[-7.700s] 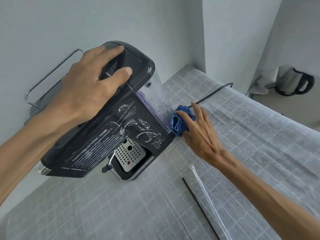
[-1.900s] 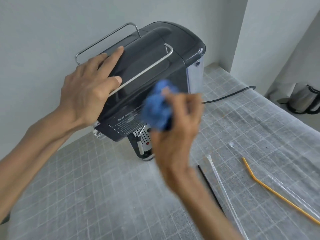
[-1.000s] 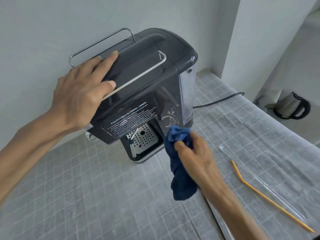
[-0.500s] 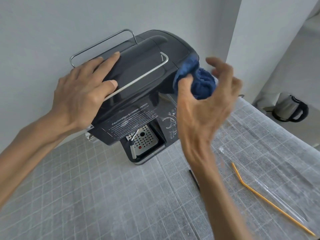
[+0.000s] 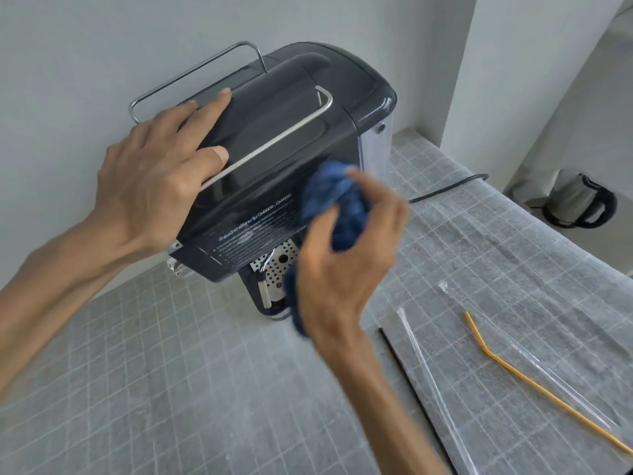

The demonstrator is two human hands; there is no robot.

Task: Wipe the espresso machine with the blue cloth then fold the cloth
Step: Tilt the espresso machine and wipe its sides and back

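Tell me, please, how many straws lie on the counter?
3: an orange bent straw at right, a clear straw left of it, a black straw beside that. More may lie out of frame.

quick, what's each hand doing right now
Left hand: open, resting flat on the dark grey espresso machine.
Right hand: gripping the bunched blue cloth.

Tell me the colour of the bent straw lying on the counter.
Orange: the bent straw, seen in the head view.

Kitchen: espresso machine (image 5: 291,138), kettle (image 5: 579,200)
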